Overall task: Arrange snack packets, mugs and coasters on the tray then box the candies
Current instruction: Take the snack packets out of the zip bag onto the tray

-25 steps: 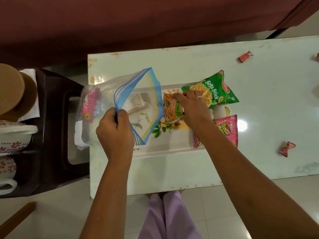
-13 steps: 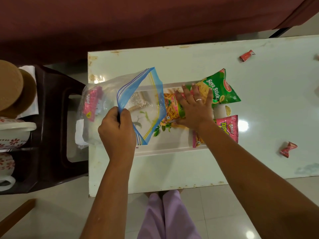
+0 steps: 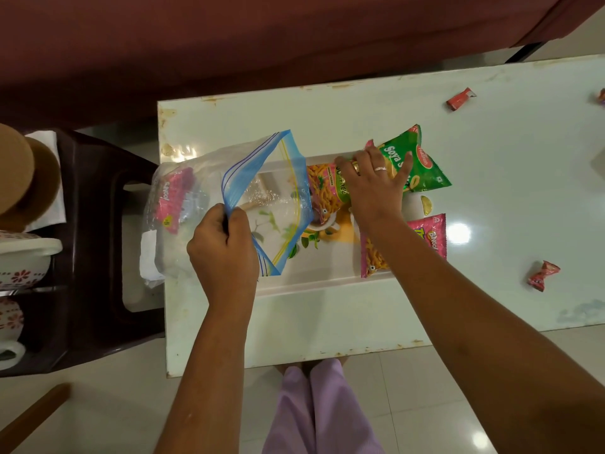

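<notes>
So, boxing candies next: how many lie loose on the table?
3 candies: one far right, one cut off by the frame's right edge, one near right. Others may lie out of view.

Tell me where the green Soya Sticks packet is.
Head view: the green Soya Sticks packet lies at the far right corner of the tray, partly under the right hand.

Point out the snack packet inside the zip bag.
The pink packet at left, seen through the zip bag the left hand grips; the other three lie outside it, near the right hand.
</notes>
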Tool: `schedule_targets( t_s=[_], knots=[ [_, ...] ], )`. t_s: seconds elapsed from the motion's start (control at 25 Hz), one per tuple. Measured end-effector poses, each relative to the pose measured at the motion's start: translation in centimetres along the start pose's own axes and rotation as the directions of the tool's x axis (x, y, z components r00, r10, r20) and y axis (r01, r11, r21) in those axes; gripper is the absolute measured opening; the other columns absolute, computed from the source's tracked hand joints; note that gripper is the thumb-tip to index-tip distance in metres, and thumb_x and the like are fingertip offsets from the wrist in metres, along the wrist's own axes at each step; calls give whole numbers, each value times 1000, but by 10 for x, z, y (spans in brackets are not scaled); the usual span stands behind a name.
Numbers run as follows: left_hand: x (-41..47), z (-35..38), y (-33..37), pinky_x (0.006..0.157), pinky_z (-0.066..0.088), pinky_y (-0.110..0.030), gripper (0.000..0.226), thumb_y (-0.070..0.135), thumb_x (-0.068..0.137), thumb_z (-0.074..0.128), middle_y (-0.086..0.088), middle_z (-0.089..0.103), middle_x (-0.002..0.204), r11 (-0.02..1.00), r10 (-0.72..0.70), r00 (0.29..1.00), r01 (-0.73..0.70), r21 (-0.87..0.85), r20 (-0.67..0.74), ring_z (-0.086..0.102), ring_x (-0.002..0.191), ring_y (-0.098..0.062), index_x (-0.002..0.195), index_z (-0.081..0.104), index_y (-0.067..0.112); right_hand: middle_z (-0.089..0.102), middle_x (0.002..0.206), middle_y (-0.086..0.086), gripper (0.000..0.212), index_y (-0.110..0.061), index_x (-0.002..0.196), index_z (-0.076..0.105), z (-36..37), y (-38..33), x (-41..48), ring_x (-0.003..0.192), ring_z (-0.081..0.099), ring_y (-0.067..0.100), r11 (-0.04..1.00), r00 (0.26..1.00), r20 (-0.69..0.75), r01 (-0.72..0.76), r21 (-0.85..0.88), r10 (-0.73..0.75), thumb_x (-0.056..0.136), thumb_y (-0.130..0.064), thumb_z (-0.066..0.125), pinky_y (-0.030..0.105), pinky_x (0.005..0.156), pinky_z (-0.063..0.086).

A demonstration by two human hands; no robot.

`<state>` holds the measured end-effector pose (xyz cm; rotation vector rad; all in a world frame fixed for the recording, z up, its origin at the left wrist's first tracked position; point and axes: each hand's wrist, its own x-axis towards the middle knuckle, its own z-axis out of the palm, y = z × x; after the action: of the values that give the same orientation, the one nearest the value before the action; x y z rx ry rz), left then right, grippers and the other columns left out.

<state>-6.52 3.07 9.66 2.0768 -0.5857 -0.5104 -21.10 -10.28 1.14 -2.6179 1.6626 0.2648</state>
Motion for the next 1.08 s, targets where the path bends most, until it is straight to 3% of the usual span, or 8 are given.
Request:
schedule_targets(
  t_s=[0.28,0.44,0.52,0.64,0.72,0.8,0.96,1.08],
  knots=[
    [-1,2,-1,48,39,-3,17,19,94,48,11,51,63,1000,2,1000,-2,0,13,55,56,12,83,57,9,6,158,7,88,-26,148,6,7,-2,3,147,-6,30,996,990,138,-11,-90,23,81,-11,62,70,107,-3],
    [1,2,1,49,41,-4,16,20,95,48,12,52,65,1000,12,1000,-12,-4,10,55,58,11,83,56,14,-9,160,3,105,-28,147,-14,-3,-2,3,147,-12,29,999,976,216,-40,-4,40,80,-30,66,69,108,-1],
    [2,2,-1,49,41,-4,16,20,95,48,12,52,65,1000,15,1000,-15,1,8,55,58,11,82,55,15,-7,160,1,113,-30,146,-18,-11,8,-5,147,-8,28,977,977,166,-156,148,131,75,-32,70,69,109,2],
    [2,4,-3,48,40,-4,18,21,94,47,10,51,63,1000,22,1000,-22,16,17,54,56,9,81,56,13,7,159,1,103,-33,148,-7,-18,29,-42,148,2,25,915,974,94,-228,332,208,77,-44,68,67,109,6],
    [2,5,-5,47,39,-6,20,21,94,47,9,50,61,999,28,999,-29,22,23,52,54,6,78,56,12,10,158,-2,102,-36,148,1,-14,39,-75,148,3,22,957,979,196,-101,273,48,73,-58,66,68,110,4],
    [2,6,-5,47,39,-7,20,21,94,47,9,50,61,999,28,999,-28,29,26,52,54,6,78,55,12,8,159,-5,108,-42,146,1,-2,42,-97,148,0,22,981,935,342,21,192,-87,64,-67,66,69,108,2],
    [1,7,-2,49,40,-6,18,21,94,47,11,50,63,999,34,999,-35,30,20,53,56,9,79,55,16,26,155,-3,77,-42,140,31,26,50,-100,146,15,29,985,954,264,108,138,-142,74,-48,69,72,104,15],
    [0,4,0,49,41,-8,24,22,94,48,11,50,62,999,33,999,-34,22,27,53,55,9,71,52,26,43,147,-2,70,-36,127,53,31,59,-85,139,32,35,967,948,205,218,135,-242,63,-32,82,74,96,23]
  ],
)
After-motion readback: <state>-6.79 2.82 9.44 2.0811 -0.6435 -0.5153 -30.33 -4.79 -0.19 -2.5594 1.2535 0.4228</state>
